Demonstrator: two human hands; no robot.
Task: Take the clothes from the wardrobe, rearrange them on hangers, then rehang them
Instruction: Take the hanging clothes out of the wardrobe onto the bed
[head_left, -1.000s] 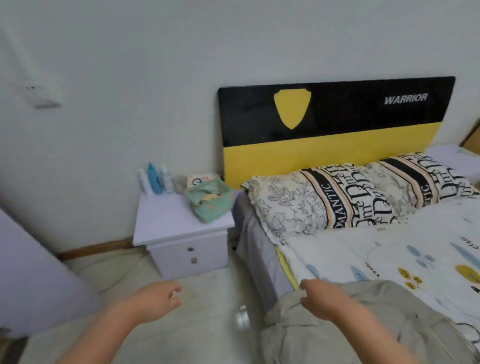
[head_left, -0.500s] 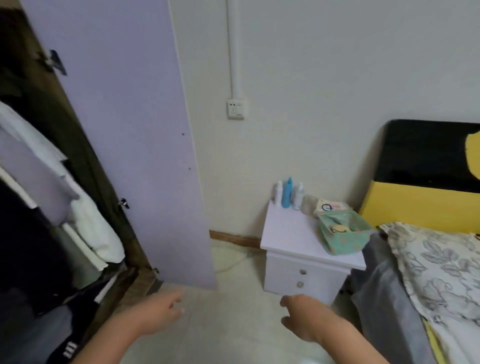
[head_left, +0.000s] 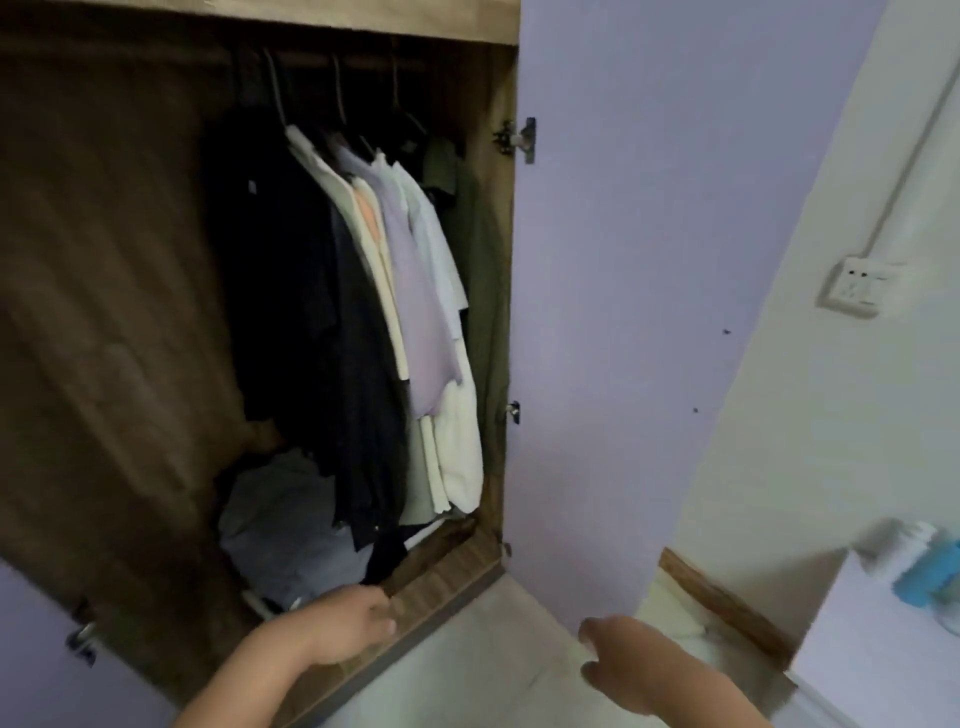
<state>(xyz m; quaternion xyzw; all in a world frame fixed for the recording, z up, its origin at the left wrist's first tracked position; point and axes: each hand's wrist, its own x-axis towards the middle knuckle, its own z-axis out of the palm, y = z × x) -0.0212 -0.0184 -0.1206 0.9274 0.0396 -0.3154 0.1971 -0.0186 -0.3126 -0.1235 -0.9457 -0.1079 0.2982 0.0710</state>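
Head view: faced an open wardrobe (head_left: 496, 322). Hung inside it from hangers (head_left: 337, 91), dark clothes (head_left: 311, 322) leftward, pale clothes (head_left: 426, 332) rightward against the wardrobe's side panel. Lay heaped on the wardrobe floor, grey fabric (head_left: 285, 525). Stood swung out right of the wardrobe, lilac door (head_left: 623, 286). Hovered before the wardrobe's bottom edge, left hand (head_left: 345, 626) and right hand (head_left: 639, 662), fingers loosely curled, holding nothing.

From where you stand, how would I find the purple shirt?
Look inside the open wardrobe, at the row of clothes hanging from the rail. The purple shirt hangs toward the right, between a cream garment and a white one. It is the only pale lilac piece; those further left are black.
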